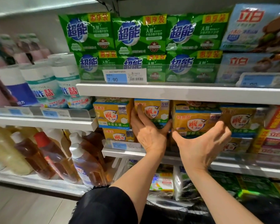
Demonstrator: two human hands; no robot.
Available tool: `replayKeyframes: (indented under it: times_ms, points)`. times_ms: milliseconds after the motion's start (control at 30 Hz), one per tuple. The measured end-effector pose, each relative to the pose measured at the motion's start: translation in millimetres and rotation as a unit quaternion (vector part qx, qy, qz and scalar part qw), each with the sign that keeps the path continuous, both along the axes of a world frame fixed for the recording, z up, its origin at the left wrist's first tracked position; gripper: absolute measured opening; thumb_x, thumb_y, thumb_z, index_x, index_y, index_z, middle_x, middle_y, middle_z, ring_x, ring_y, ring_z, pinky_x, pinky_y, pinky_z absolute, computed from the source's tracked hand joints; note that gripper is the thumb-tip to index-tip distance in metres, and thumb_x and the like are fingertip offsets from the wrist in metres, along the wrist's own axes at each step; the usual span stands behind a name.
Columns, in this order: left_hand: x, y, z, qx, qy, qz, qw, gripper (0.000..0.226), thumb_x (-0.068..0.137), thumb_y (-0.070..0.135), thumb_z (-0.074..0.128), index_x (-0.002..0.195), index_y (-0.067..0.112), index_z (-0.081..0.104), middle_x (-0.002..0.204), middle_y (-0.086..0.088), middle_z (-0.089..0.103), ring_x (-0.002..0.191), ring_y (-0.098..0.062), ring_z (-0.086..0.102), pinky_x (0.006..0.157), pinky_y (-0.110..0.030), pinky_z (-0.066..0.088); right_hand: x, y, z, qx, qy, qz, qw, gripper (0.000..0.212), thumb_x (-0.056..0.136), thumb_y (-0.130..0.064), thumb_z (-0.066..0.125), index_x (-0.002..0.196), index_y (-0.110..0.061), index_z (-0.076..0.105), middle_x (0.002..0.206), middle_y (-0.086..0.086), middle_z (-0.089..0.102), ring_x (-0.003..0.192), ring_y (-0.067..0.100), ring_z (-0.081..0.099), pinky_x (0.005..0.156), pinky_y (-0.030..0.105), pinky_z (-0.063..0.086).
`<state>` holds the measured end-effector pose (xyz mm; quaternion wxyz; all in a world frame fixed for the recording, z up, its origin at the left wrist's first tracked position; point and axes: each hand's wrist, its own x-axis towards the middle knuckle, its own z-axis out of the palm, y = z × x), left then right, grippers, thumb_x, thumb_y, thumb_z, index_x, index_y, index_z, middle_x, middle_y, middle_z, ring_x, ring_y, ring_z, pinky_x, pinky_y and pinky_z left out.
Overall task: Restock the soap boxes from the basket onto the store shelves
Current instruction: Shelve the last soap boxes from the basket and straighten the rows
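Yellow soap packs fill the middle shelf (pixel 120 153). My left hand (pixel 148 132) grips one upper-row yellow pack (pixel 153 110), fingers on its left side and thumb under its right corner. Beside it, my right hand (pixel 200 144) holds a second yellow pack (pixel 195 122), thumb at its lower left and fingers round its right edge. This pack sits slightly forward of its neighbours. More yellow packs (pixel 112 116) are stacked to the left and right. A dark mesh basket (pixel 170 206) shows at the bottom, largely hidden by my arms.
Green soap packs (pixel 139 35) and blue ones (pixel 255 28) fill the shelf above, behind a clear lip with price tags. Bottles of amber liquid (pixel 58 156) and white tubs (pixel 44 84) stand on the left shelves. Red-pink packs (pixel 276 135) lie at the right.
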<state>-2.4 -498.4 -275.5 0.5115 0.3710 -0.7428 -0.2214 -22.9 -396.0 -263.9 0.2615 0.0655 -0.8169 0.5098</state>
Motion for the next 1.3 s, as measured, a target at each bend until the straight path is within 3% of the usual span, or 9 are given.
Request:
replayKeyframes:
  times_ms: [233,400,567,800,933,1033,1133,1200,1300]
  points:
    - [-4.6,1.1,8.0,0.013,0.016,0.026,0.999,0.116,0.052,0.052,0.088,0.141,0.021,0.020,0.138,-0.018,0.040,0.125,-0.038,0.041,0.101,-0.054,0.042,0.8,-0.8,0.5,0.003,-0.002,-0.005,1.000,0.109,0.047,-0.045,0.090,0.132,-0.001,0.037,0.136,0.022,0.037,0.122,0.036,0.037,0.094,0.051,0.045]
    - [10.4,10.6,6.0,-0.017,0.019,0.038,0.999,0.099,0.052,0.043,0.091,0.122,0.015,0.027,0.108,-0.025,0.049,0.097,-0.039,0.048,0.087,-0.047,0.044,2.2,-0.4,2.2,0.006,-0.005,-0.013,1.000,0.109,0.049,-0.048,0.089,0.133,-0.003,0.036,0.135,0.019,0.038,0.120,0.031,0.038,0.087,0.046,0.050]
    - [23.3,14.6,1.5,-0.026,0.004,0.013,1.000,0.110,0.058,0.033,0.091,0.140,-0.006,0.029,0.128,-0.030,0.042,0.118,-0.040,0.037,0.104,-0.051,0.035,2.3,-1.7,3.8,0.025,0.004,-0.022,0.999,0.104,0.049,-0.049,0.089,0.129,-0.003,0.040,0.132,0.017,0.039,0.117,0.030,0.041,0.081,0.043,0.053]
    - [30.1,24.9,1.0,0.013,-0.030,-0.035,0.999,0.095,0.077,0.026,0.080,0.147,-0.005,0.023,0.149,-0.032,0.023,0.140,-0.044,0.020,0.113,-0.049,0.025,2.0,5.0,-5.9,0.060,0.059,-0.006,0.996,0.084,0.061,-0.041,0.087,0.122,0.000,0.046,0.128,0.018,0.042,0.113,0.027,0.041,0.087,0.033,0.049]
    - [33.2,34.2,3.3,0.022,-0.027,-0.057,0.998,0.084,0.088,0.018,0.070,0.150,-0.002,0.017,0.157,-0.027,0.007,0.147,-0.038,0.008,0.115,-0.036,0.017,0.0,18.9,-12.0,0.077,0.070,0.057,0.993,0.073,0.074,-0.032,0.080,0.128,-0.002,0.042,0.135,0.016,0.036,0.123,0.029,0.041,0.094,0.033,0.047]
    - [33.2,40.6,3.0,-0.152,0.000,-0.095,0.984,0.069,0.093,0.016,0.062,0.149,0.000,0.023,0.156,-0.020,0.013,0.147,-0.034,0.014,0.119,-0.048,0.019,-6.3,35.7,-11.6,0.066,0.100,0.057,0.991,0.072,0.078,-0.040,0.075,0.130,0.000,0.044,0.130,0.017,0.042,0.117,0.029,0.045,0.088,0.028,0.044]
    - [22.5,56.9,-6.1,-0.364,-0.072,-0.213,0.904,0.068,0.090,0.011,0.062,0.148,0.005,0.026,0.154,-0.014,0.018,0.147,-0.032,0.016,0.118,-0.054,0.019,-21.5,59.0,-2.8,0.035,0.119,-0.026,0.992,0.070,0.080,-0.035,0.074,0.133,-0.003,0.043,0.133,0.018,0.042,0.118,0.031,0.041,0.092,0.039,0.046]
    - [13.9,68.9,-13.1,-0.419,-0.157,-0.241,0.861,0.083,0.084,0.014,0.068,0.151,0.009,0.018,0.158,-0.011,0.011,0.149,-0.029,0.002,0.120,-0.053,0.009,-35.9,74.1,7.5,0.075,0.108,-0.059,0.989,0.068,0.080,-0.032,0.073,0.134,-0.006,0.042,0.139,0.020,0.035,0.123,0.034,0.036,0.100,0.046,0.040]
    - [0.5,77.1,-17.3,-0.394,-0.222,-0.202,0.869,0.096,0.080,0.024,0.072,0.153,0.011,0.012,0.160,-0.012,0.003,0.149,-0.030,-0.011,0.115,-0.058,-0.001,-55.5,87.9,19.8,0.180,0.066,-0.044,0.980,0.047,0.083,-0.040,0.066,0.116,-0.009,0.052,0.142,0.022,0.027,0.124,0.040,0.032,0.105,0.048,0.030]
